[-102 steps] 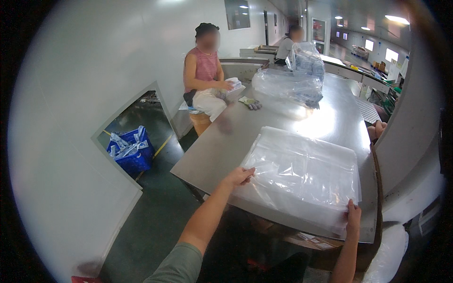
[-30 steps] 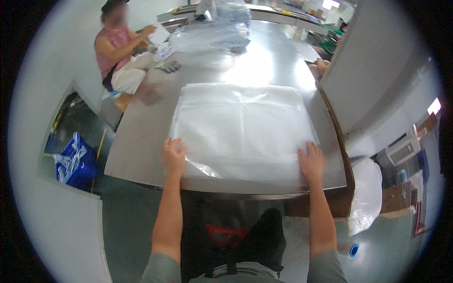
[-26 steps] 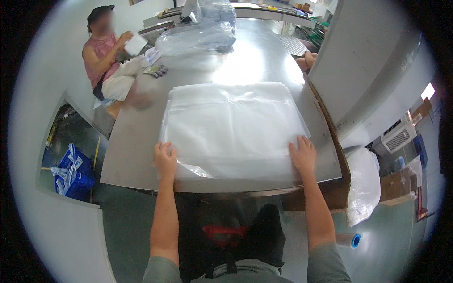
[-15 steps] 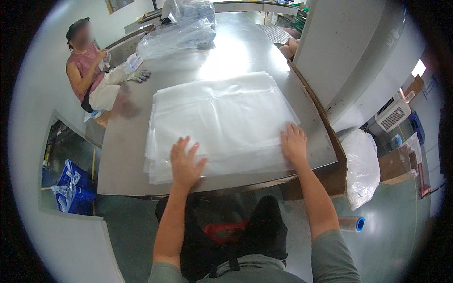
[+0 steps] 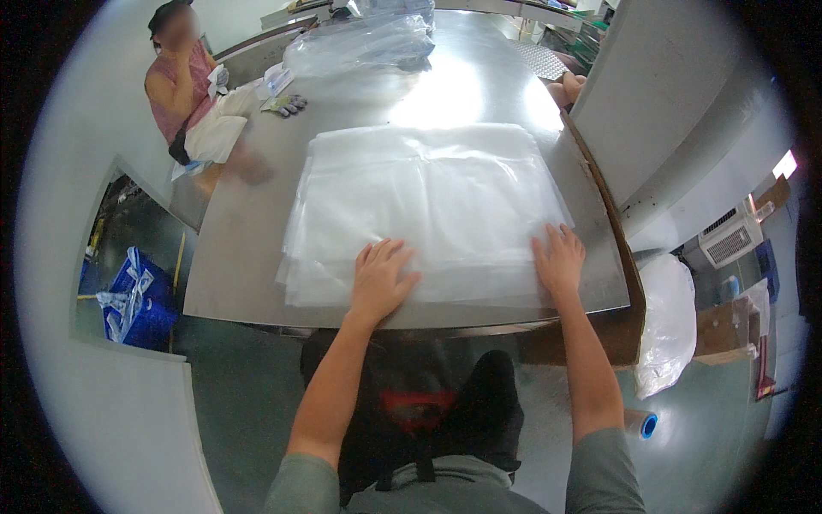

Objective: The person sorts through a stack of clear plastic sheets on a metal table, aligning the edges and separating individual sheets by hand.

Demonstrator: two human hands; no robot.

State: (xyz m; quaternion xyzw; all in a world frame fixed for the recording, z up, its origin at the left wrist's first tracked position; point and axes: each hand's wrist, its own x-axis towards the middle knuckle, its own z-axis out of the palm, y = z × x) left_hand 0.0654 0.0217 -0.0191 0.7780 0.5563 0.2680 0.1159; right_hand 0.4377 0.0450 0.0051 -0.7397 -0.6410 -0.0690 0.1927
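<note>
A flat stack of clear plastic sheets or bags [image 5: 428, 193] lies on the metal table [image 5: 240, 274] in front of me; which of the two I cannot tell. My left hand [image 5: 382, 278] rests flat on the stack's near part, left of its middle, fingers stretched out. At the near right edge of the stack, my right hand [image 5: 561, 261] lies palm down with its fingers apart. Neither hand grips anything. The layers' edges show unevenly along the near left side.
Farther up the table lie a bundle of clear plastic [image 5: 360, 43] and a grey glove [image 5: 287, 104]. A person [image 5: 193, 94] sits at the far left. A white pillar [image 5: 659, 111] borders the right side. A blue bin [image 5: 141, 300] stands low left, a white bag [image 5: 666, 321] low right.
My left hand has slid rightward over the stack, its fingers closer together. My right hand stays at the right edge. The view has shifted, and the seated person has raised a hand toward the head.
</note>
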